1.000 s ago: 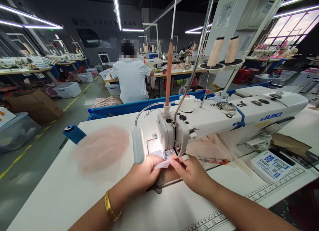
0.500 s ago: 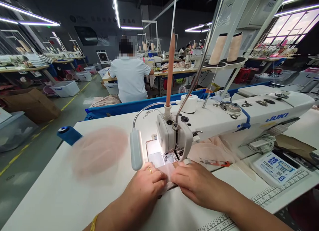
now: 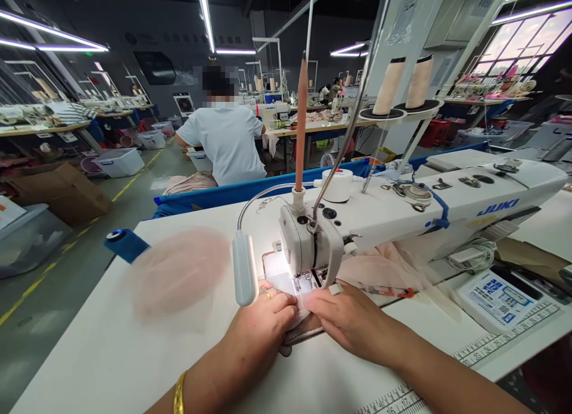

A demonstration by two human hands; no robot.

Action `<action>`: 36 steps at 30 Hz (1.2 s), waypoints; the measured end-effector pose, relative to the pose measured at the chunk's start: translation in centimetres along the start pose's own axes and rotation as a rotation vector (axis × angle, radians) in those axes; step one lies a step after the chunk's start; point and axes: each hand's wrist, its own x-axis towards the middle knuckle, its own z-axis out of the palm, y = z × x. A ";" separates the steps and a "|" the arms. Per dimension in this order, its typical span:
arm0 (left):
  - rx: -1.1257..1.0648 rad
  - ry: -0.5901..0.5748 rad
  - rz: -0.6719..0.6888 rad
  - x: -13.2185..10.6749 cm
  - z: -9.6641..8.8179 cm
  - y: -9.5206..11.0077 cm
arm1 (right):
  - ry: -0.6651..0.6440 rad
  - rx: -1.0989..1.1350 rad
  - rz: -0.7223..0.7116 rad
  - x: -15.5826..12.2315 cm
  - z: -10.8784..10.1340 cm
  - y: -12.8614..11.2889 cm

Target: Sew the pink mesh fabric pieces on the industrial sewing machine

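Curving left hand (image 3: 270, 318) and right hand (image 3: 346, 318) inward just below frame centre, with each grip closed on sheer, pale-pink fabric (image 3: 302, 313).

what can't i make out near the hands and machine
All in the head view:
Sheer fabric: partly hidden under the left hand and right hand
Ruler: partly covered by the right forearm
Gold bracelet: lower part cut off by picture edge
White box: fine print too small to read

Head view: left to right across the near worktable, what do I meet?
Blue thread spool, sheer pink fabric, left hand, right hand, white box with blue print.
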 end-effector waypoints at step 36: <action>0.044 0.033 0.014 0.6 0.5 -1.3 | 0.234 -0.104 0.090 0.5 1.9 0.6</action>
